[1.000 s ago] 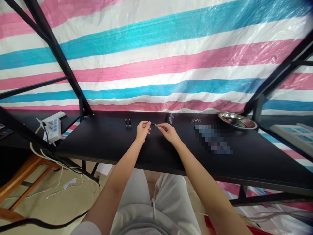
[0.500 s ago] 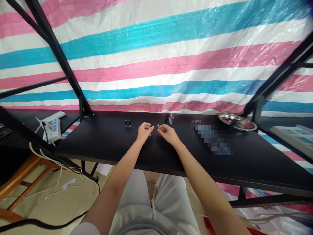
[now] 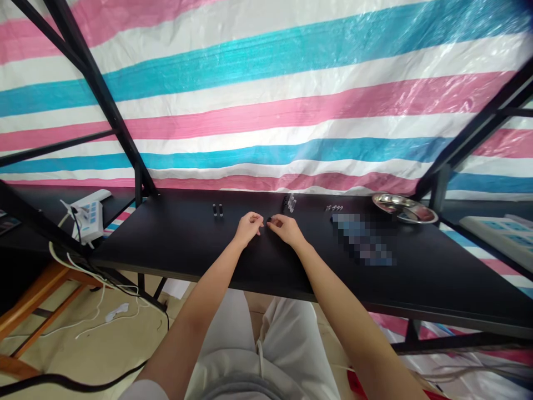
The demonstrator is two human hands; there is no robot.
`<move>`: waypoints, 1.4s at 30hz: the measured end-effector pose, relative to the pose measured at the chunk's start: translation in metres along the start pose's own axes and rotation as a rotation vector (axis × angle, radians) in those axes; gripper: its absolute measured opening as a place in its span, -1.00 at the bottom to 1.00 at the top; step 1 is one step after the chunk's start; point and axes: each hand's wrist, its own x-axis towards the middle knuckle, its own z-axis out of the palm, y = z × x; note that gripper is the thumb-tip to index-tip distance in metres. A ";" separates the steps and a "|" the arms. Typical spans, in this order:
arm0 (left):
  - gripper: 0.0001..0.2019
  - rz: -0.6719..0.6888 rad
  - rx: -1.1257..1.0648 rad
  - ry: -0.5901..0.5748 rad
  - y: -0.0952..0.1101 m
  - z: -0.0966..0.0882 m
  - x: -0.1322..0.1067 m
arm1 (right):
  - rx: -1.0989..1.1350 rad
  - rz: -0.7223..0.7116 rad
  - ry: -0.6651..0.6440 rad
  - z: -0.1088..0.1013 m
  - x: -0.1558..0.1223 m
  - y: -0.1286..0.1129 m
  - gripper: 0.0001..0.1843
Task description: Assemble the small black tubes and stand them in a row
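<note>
My left hand [image 3: 249, 226] is just above the black table [image 3: 175, 233], its fingers pinched together. Whatever lies between those fingertips is hidden or too small to name. Close beside it, my right hand [image 3: 286, 229] pinches a small black cap-like piece [image 3: 268, 220] between thumb and fingers. Two small black-topped vials [image 3: 215, 210] stand to the left of my hands. Beyond my right hand is a cluster of small clear vials [image 3: 292, 203], with little black pieces [image 3: 285, 201] at its left side. Several tiny clear or shiny parts [image 3: 333, 208] lie farther right.
A shiny metal dish [image 3: 403, 209] sits at the back right. A pixelated flat object [image 3: 362, 239] lies in front of it. Black metal frame posts [image 3: 112, 111] rise at both table ends, with a striped sheet [image 3: 266, 122] behind. A white power strip [image 3: 89, 222] is at left.
The black piece showed at my left fingertips and a small clear piece at my right. Now a black piece shows at my right fingertips, and the clear piece is out of sight.
</note>
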 end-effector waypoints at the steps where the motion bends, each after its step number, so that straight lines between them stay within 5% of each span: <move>1: -0.91 0.028 0.048 0.031 -0.001 0.000 0.001 | -0.043 0.045 0.065 -0.001 0.002 0.005 -0.82; 4: -0.92 0.132 0.262 0.099 -0.006 -0.001 0.001 | -0.162 0.213 0.204 -0.003 0.009 0.017 -0.82; 10: -0.89 0.269 0.508 0.048 -0.009 0.001 -0.003 | -0.243 0.345 0.209 -0.006 0.019 0.021 -0.87; 42: -0.87 0.272 0.506 0.030 -0.006 0.001 -0.005 | -0.324 0.374 0.234 -0.010 0.012 0.037 -0.83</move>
